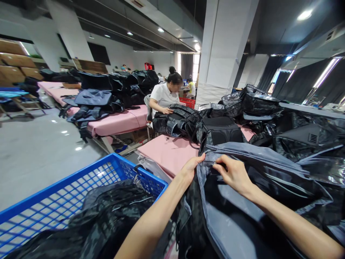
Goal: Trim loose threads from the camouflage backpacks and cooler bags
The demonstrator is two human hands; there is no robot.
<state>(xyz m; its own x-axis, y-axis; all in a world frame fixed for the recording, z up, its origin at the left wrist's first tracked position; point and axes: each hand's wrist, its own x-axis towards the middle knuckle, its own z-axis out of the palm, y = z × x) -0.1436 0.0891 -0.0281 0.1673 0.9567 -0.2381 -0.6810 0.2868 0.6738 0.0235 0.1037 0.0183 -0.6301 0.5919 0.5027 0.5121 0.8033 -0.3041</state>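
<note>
A dark camouflage backpack (pixel 231 223) lies opened wide in front of me, its blue-grey lining showing. My left hand (pixel 192 167) is closed on the backpack's edge at its far left corner, thumb against the fabric. Just to the right, my right hand (pixel 234 173) pinches at the lining near the same corner. A small bright thing shows at its fingertips, too small to name. Behind the hands stands another black backpack (pixel 222 129) with a padded panel.
A blue plastic basket (pixel 81 178) holding dark bags (pixel 113 212) stands at left. Across the pink-covered table (pixel 172 149), a seated person in a white shirt (pixel 163 95) handles a backpack (pixel 180 120). More bags (pixel 304 140) are heaped at right; a pillar (pixel 223 46) rises behind.
</note>
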